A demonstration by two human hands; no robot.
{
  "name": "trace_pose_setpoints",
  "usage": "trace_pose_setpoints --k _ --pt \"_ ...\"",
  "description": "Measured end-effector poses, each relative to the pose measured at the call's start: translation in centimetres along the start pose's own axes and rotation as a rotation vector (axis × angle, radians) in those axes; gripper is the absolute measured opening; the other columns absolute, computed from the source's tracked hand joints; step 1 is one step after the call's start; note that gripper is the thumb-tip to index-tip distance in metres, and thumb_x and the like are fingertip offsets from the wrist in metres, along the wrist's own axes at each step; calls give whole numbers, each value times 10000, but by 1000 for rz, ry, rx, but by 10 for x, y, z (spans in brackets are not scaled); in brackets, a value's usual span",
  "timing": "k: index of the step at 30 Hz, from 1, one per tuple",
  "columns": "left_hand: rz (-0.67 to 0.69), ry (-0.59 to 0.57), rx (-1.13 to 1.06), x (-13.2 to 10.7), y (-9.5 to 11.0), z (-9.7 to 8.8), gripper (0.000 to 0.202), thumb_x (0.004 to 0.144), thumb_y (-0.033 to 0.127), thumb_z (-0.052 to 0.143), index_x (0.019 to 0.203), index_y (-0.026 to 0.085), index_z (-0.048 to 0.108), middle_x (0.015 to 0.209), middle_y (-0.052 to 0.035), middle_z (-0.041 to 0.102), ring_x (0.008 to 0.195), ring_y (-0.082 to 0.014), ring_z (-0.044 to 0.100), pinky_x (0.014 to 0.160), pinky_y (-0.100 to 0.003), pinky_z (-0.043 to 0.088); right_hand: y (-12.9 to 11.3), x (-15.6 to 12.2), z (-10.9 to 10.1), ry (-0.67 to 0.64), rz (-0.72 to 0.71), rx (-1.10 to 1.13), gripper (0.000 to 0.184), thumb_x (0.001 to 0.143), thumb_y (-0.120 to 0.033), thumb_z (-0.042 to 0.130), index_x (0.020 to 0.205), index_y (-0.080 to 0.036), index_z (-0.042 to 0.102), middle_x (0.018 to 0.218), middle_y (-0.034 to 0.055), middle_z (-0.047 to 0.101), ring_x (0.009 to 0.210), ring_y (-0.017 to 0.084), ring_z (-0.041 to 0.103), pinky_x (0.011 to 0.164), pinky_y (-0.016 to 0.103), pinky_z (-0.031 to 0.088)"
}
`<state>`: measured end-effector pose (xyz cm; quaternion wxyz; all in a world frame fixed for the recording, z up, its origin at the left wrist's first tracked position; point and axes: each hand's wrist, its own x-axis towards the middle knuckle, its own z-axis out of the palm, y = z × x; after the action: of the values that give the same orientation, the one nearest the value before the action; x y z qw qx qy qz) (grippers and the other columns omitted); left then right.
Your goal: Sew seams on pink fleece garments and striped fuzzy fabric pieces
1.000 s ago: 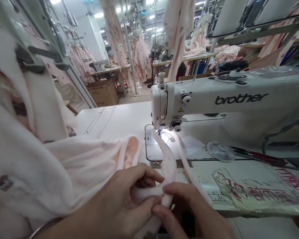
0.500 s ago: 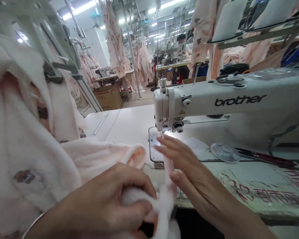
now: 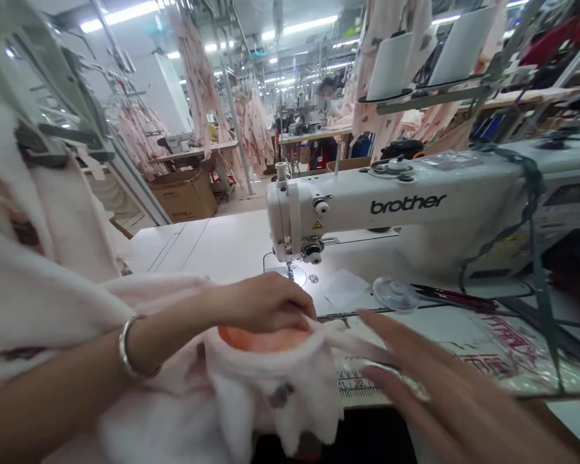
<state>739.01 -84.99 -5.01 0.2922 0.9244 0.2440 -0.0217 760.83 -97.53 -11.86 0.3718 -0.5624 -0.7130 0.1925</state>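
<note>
A pale pink plush garment (image 3: pixel 270 367) with small brown motifs hangs over the table's front edge. Its round opening shows a peach inside. My left hand (image 3: pixel 275 306), with a silver bangle on the wrist, is closed on the rim of this opening. From there a narrow pink fabric strip (image 3: pixel 355 345) runs to the right, stretched between the garment and my right hand (image 3: pixel 435 380). That hand is blurred; the strip passes between its thumb and fingers and seems gripped there. Just behind my left hand is the lit needle area of the white sewing machine (image 3: pixel 328 212).
More pink fabric (image 3: pixel 53 258) is heaped at the left. A white scrap (image 3: pixel 345 288), a clear plastic disc (image 3: pixel 395 294) and dark red-handled scissors (image 3: pixel 457 298) lie by the machine. A ruler tape (image 3: pixel 362 383) runs along the front edge. Thread cones (image 3: pixel 390 67) stand above.
The fabric has come away from the needle area towards me. My left hand has moved up and forward on the opening's rim; my right hand has drawn back to the right with the strip.
</note>
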Motion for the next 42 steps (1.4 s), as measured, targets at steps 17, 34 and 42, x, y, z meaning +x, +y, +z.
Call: trace_pose_setpoints --k 17,34,42 --pt "-416 243 -97 -10 6 52 94 825 243 498 879 204 565 806 5 625 728 -155 555 642 -273 380 1 59 19 -444 314 210 69 831 -310 543 881 -263 552 764 -49 608 716 137 553 603 233 383" --pt "-354 214 -93 20 -54 14 158 818 343 553 878 213 621 761 33 651 709 -127 595 611 -209 392 22 113 50 -447 308 264 135 812 -289 533 710 -204 556 662 -8 619 594 141 571 545 257 415" --pt "-468 260 -215 36 -81 12 210 749 318 520 760 164 661 721 -10 670 690 -153 602 562 -224 398 28 147 61 -398 386 146 274 751 -345 592 511 -229 528 443 -15 516 459 156 499 493 289 376"
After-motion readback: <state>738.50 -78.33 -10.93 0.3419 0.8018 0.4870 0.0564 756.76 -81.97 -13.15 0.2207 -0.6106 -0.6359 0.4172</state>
